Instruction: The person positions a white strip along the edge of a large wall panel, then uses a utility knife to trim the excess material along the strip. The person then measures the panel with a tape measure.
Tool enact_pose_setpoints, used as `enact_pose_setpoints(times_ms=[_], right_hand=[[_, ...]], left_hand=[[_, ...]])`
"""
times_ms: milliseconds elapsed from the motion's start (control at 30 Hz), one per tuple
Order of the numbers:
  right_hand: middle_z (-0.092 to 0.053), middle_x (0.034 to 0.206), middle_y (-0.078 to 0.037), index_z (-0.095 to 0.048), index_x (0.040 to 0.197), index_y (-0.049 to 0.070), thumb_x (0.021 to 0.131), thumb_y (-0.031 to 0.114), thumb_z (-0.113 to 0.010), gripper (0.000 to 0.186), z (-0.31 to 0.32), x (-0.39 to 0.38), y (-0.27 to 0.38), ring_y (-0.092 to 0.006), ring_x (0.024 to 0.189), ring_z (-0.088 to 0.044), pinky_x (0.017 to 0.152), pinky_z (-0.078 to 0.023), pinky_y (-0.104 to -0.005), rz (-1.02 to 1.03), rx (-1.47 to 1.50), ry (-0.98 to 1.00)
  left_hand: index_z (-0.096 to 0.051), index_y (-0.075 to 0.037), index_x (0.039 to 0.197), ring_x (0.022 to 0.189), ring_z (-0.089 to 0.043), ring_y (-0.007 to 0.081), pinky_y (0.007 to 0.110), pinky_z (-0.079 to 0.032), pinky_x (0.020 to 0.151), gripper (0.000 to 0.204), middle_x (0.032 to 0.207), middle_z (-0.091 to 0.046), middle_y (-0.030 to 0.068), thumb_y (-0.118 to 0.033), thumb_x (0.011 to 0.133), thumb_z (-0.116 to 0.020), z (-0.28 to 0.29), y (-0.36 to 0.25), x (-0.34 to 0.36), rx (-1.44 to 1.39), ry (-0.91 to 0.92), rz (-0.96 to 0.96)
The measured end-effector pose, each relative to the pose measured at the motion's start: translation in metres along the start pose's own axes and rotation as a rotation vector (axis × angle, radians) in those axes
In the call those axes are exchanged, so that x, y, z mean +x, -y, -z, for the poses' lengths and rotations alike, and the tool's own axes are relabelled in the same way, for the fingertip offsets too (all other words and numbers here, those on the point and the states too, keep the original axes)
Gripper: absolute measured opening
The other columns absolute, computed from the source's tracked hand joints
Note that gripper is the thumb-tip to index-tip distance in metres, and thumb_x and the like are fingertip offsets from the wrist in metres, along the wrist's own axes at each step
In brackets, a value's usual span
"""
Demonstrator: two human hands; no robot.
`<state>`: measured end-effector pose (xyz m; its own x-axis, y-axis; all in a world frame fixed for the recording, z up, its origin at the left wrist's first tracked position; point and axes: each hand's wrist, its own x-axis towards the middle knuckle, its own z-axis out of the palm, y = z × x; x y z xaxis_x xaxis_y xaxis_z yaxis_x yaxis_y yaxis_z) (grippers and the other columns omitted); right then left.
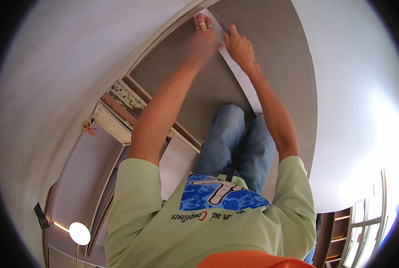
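Note:
A long white strip [239, 78] with a pencilled mark lies diagonally on a grey-brown board [172, 67]. Near its upper end my left hand [203, 38], partly blurred and wearing pale rings, has curled fingers gripping the strip. My right hand [239, 49] is closed beside it, at a thin dark length of something [221, 22] that runs along the strip's top; I cannot make out what this is. My jeans-clad knees [228, 120] rest over the board by the strip's lower part.
A pale wall [47, 89] curves along the left, with open shelving [83, 169], loose wires [90, 128] and a round lamp [79, 233] below it. A white surface [356, 111] fills the right, above window frames [367, 223].

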<state>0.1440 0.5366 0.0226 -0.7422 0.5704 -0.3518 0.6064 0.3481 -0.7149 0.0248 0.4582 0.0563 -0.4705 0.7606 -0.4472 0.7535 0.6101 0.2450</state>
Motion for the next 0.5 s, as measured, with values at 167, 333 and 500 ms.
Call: enact_pose_setpoints(times_ms=[167, 333, 500], right_hand=[[-0.065, 0.072, -0.023, -0.042, 0.106, 0.008, 0.097, 0.032, -0.052, 0.027, -0.007, 0.021, 0.009, -0.0457, 0.071, -0.065, 0.060, -0.052, -0.0534, -0.049, 0.025, 0.061], [-0.066, 0.078, -0.028, -0.042, 0.108, 0.009, 0.098, 0.032, -0.050, 0.026, -0.003, 0.025, 0.012, -0.0511, 0.079, -0.062, 0.071, -0.048, -0.0591, -0.107, 0.068, 0.123], [-0.068, 0.078, -0.022, -0.042, 0.106, 0.009, 0.097, 0.033, -0.052, 0.028, -0.006, 0.021, 0.012, -0.0432, 0.075, -0.067, 0.063, -0.055, -0.0507, -0.057, -0.031, 0.107]], left_hand=[[-0.025, 0.017, 0.140, 0.146, -0.011, 0.0456, 0.041, -0.053, 0.098, 0.107, 0.151, -0.016, 0.0336, -0.022, 0.064, -0.089, -0.002, 0.003, -0.004, -0.065, -0.018, 0.000], [-0.025, 0.017, 0.140, 0.146, -0.011, 0.0458, 0.042, -0.053, 0.098, 0.107, 0.150, -0.016, 0.0331, -0.021, 0.064, -0.089, -0.006, 0.006, -0.003, -0.061, -0.050, -0.024], [-0.025, 0.017, 0.140, 0.145, -0.013, 0.0462, 0.042, -0.054, 0.097, 0.107, 0.150, -0.017, 0.0322, -0.021, 0.064, -0.089, -0.007, 0.005, -0.005, -0.079, -0.059, -0.005]])
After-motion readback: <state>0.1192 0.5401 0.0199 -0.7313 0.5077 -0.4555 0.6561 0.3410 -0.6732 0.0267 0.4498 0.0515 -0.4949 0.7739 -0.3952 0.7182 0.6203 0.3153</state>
